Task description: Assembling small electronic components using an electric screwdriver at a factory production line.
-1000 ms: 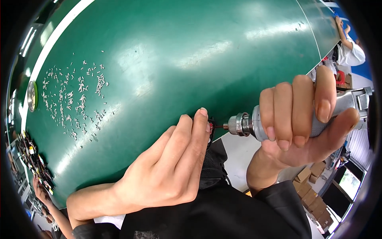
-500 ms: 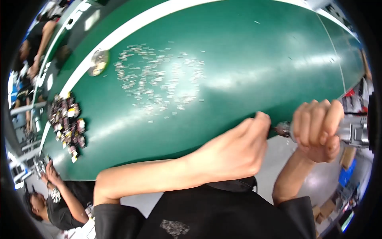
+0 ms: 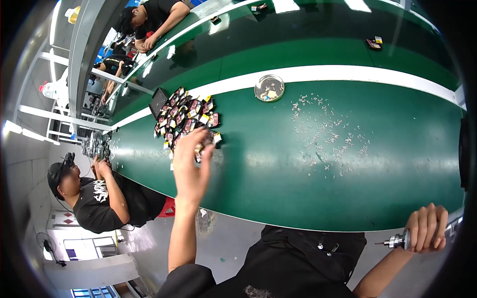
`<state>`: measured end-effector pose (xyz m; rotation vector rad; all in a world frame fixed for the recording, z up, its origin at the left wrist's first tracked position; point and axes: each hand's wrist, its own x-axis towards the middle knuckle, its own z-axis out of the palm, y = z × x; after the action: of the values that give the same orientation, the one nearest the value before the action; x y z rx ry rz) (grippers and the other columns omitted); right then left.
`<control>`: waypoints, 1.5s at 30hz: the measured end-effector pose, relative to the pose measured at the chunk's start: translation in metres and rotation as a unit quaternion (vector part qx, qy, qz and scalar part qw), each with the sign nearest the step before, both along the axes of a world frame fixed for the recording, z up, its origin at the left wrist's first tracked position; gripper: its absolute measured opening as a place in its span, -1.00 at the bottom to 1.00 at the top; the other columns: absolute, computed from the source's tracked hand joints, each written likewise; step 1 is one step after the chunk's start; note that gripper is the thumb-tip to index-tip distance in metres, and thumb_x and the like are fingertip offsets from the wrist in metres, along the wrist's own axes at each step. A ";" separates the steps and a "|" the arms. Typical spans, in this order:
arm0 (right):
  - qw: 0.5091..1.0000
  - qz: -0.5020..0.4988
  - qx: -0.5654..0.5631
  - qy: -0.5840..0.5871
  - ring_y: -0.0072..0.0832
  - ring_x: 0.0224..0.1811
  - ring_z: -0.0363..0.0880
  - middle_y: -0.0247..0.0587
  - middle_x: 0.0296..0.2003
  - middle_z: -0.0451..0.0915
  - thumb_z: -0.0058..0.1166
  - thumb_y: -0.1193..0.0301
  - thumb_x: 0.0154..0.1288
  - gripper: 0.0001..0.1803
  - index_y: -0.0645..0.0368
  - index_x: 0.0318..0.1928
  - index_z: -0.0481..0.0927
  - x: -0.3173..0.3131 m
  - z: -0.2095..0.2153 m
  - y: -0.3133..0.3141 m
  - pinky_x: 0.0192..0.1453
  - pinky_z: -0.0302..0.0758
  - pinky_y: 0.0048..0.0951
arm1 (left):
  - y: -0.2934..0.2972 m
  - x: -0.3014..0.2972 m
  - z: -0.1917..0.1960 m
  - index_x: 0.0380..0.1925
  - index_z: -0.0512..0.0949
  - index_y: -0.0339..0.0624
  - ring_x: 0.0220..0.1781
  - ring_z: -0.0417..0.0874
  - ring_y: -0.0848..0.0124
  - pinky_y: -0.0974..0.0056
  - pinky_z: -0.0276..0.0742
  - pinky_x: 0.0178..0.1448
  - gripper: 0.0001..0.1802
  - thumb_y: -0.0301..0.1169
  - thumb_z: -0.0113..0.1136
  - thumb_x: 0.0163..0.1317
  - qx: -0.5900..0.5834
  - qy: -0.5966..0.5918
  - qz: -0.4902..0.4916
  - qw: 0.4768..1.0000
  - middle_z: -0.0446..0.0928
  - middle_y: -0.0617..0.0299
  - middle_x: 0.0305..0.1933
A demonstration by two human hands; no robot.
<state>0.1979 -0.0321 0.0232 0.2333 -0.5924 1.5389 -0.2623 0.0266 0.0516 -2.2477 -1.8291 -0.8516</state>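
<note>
My left hand [image 3: 190,166] reaches to the near right edge of a pile of small black parts [image 3: 191,111] with yellow and white labels. Between its thumb and fingers is a small black part [image 3: 206,138], blurred and partly hidden. At the lower right, my right hand [image 3: 426,228] wraps round a silver electric screwdriver [image 3: 397,242]; its thin bit points left, past the bench's front edge. Many tiny silvery pieces [image 3: 330,136], like screws or pins, lie scattered on the green bench top [image 3: 258,174].
A round shallow dish [image 3: 270,89] with small light pieces stands by the white rail [image 3: 318,73]. A black tray [image 3: 158,103] leans behind the pile. One person [image 3: 99,198] sits at the left; another [image 3: 159,22] leans on the far bench.
My view has swung left. My left hand has gone from beside the screwdriver tip to the pile, its fingers now more extended. My right hand keeps its hold on the screwdriver.
</note>
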 end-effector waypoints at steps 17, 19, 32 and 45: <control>0.976 -0.070 -0.203 -0.023 -0.60 -0.80 0.21 -0.42 -0.76 0.26 -0.07 0.26 0.45 -0.74 0.08 -0.37 0.26 -0.057 -0.043 -0.011 -0.61 0.31 -0.47 | 0.078 0.079 -0.029 -0.18 0.58 -0.29 -0.16 0.56 0.14 0.15 0.50 -0.07 -0.77 -0.54 0.27 0.12 -0.036 0.082 -0.097 0.991 0.52 0.09 -0.20; 0.977 -0.073 -0.201 -0.027 -0.60 -0.80 0.22 -0.42 -0.76 0.26 -0.06 0.26 0.44 -0.74 0.08 -0.37 0.27 -0.056 -0.043 -0.011 -0.60 0.31 -0.47 | 0.086 0.078 -0.031 -0.26 0.59 -0.33 -0.25 0.55 0.22 0.19 0.54 -0.21 -0.83 -0.55 0.25 0.12 -0.016 0.122 -0.130 0.984 0.49 0.15 -0.28; 0.978 -0.065 -0.195 -0.038 -0.61 -0.79 0.23 -0.43 -0.75 0.26 -0.07 0.24 0.44 -0.74 0.08 -0.36 0.29 -0.052 -0.041 -0.014 -0.58 0.33 -0.47 | 0.071 0.090 -0.029 -0.38 0.41 -0.32 -0.40 0.51 0.15 0.17 0.46 -0.29 -0.86 -0.65 0.16 0.07 -0.036 0.096 -0.157 0.982 0.44 0.06 -0.40; 0.974 -0.125 -0.190 -0.018 -0.60 -0.75 0.24 -0.44 -0.74 0.26 -0.17 0.20 0.48 -0.75 0.04 -0.34 0.27 -0.068 -0.014 -0.005 -0.55 0.30 -0.47 | -0.035 0.151 -0.029 -0.45 0.43 -0.36 -0.49 0.51 0.28 0.29 0.44 -0.38 -0.93 -0.67 0.06 0.19 -0.242 -0.337 -0.303 0.858 0.51 0.07 -0.46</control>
<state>0.1301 -0.0371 0.0089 -0.1571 -0.3315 1.3816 -0.1109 -0.0088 0.0222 -3.2576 -1.6810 -1.6040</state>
